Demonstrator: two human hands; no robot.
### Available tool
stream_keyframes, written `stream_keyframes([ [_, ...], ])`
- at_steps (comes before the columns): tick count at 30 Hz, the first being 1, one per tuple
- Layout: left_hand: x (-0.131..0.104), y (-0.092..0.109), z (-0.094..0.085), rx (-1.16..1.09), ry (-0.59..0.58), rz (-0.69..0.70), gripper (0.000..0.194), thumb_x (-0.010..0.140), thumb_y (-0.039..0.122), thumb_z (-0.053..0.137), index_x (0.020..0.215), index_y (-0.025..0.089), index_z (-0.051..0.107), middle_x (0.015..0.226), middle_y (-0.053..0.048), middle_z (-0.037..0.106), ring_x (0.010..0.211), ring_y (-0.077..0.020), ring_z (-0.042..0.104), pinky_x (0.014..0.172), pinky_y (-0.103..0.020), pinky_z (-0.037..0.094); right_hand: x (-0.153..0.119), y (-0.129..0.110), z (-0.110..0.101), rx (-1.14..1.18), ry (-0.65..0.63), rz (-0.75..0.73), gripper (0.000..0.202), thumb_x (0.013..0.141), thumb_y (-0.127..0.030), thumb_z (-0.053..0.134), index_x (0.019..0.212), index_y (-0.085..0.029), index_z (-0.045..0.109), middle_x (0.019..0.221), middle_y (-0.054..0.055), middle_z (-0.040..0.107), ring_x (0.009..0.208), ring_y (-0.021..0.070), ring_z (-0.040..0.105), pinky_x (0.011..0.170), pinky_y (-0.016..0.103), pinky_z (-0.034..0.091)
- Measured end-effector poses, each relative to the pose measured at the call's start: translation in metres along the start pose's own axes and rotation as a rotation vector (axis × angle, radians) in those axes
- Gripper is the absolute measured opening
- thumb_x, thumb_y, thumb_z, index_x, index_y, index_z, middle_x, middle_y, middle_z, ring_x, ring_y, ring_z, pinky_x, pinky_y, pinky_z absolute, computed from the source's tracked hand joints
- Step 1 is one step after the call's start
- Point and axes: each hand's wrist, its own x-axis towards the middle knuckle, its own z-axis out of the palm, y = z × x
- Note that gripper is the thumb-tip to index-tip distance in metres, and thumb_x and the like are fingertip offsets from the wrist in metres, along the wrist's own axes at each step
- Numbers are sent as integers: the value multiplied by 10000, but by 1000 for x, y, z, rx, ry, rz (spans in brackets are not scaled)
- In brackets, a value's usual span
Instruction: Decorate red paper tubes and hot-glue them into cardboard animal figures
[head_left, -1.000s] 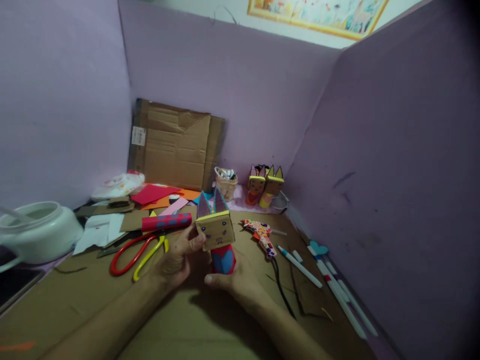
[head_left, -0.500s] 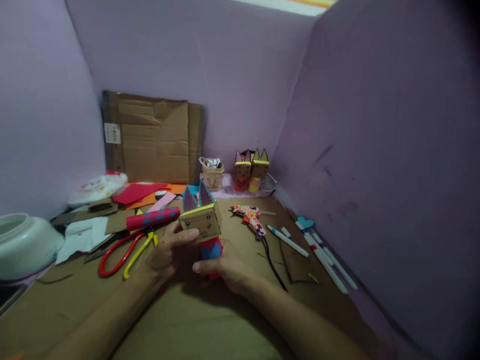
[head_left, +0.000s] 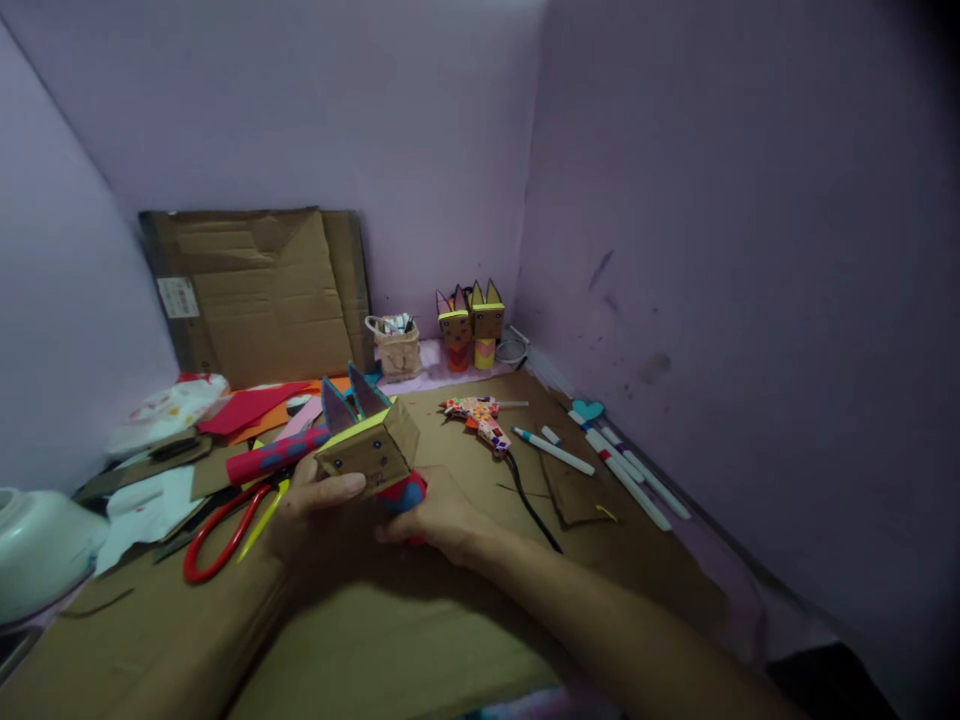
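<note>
A cardboard cat figure (head_left: 365, 455) is held between both hands, tilted, with two pointed purple ears edged in blue, a yellow top edge and a drawn face. My left hand (head_left: 311, 505) grips the box-shaped head from the left, its thumb across the face. Lower down, my right hand (head_left: 435, 515) is closed around the red body with a blue patch, hiding most of it. Just left of the figure lies a red roll with blue spots (head_left: 270, 455). Scissors with a red and a yellow handle (head_left: 225, 530) rest beside my left hand.
A patterned glue gun (head_left: 484, 420) with a black cord lies right of centre, near several white markers (head_left: 555, 450). Two finished-looking cat figures (head_left: 471, 330) stand at the back beside a small bag (head_left: 399, 350). Coloured paper (head_left: 255, 408) and a white bowl (head_left: 45, 550) are left.
The cat figure has tipped over to the left and turned, showing more of its side. Both hands still hold it. The camera view has swung to the right.
</note>
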Motion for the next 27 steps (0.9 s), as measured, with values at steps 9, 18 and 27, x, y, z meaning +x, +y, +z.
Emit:
stream_keyframes([
  [9, -3, 2, 8, 37, 25, 10, 420, 667, 148, 622, 1087, 150, 623, 830, -91, 709, 639, -238, 656, 505, -331, 535, -5, -2, 3, 16, 8, -39, 292, 396, -181, 769, 606, -161, 567, 554, -51, 533, 484, 85, 444, 450, 226, 378],
  [18, 8, 17, -15, 264, 46, 208, 679, 645, 332, 733, 1264, 189, 494, 1048, -117, 685, 946, -301, 640, 777, -364, 518, 7, -3, -4, 39, 1, -75, 323, 400, -179, 766, 647, -167, 558, 595, -61, 530, 510, 83, 454, 474, 225, 395],
  [27, 13, 31, 9, 317, -49, 185, 603, 685, 409, 696, 1216, 174, 534, 994, -100, 697, 839, -282, 656, 685, -345, 487, 1, -5, -4, 67, -61, -84, 294, 405, -159, 757, 621, -162, 557, 591, -51, 540, 524, 91, 473, 517, 249, 428],
])
